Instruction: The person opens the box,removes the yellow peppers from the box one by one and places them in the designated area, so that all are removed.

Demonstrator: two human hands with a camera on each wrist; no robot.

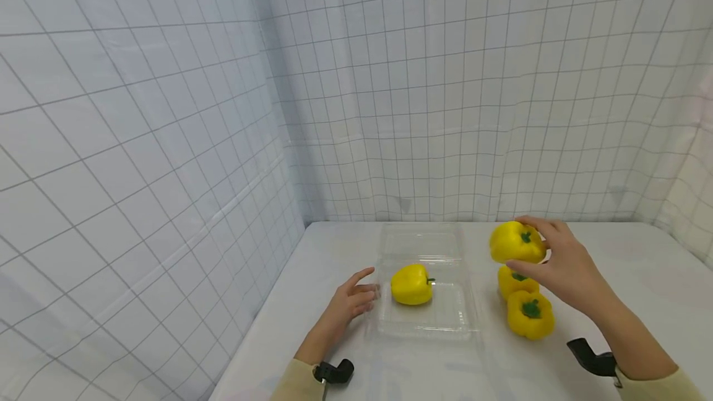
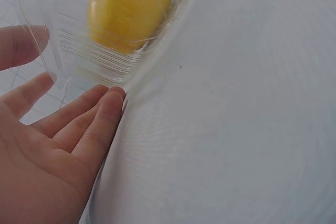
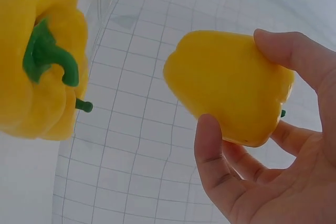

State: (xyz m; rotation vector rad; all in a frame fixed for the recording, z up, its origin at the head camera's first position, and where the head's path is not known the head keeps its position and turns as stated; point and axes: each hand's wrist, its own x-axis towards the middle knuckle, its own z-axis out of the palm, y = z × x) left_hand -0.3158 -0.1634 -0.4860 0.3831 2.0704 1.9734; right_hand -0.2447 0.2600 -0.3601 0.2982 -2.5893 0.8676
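My right hand (image 1: 569, 263) grips a yellow bell pepper (image 1: 515, 242) between thumb and fingers, raised off the table; the right wrist view shows this pepper (image 3: 228, 85) with its green stem toward the palm. Below it, two more yellow peppers (image 1: 530, 315) sit close together on the table. A clear plastic clamshell box (image 1: 451, 317) lies with its lid laid back, and one yellow pepper (image 1: 411, 284) rests on its side in the base. At the box's left side, my left hand (image 1: 348, 307) has relaxed fingers, with the fingertips (image 2: 113, 95) touching or very near the clear wall.
The box's transparent lid (image 1: 421, 241) extends toward the back of the white table (image 1: 301, 327). White grid-patterned curtains (image 1: 445, 91) stand behind and at the left. Black wrist cameras (image 1: 592, 357) are strapped to both wrists.
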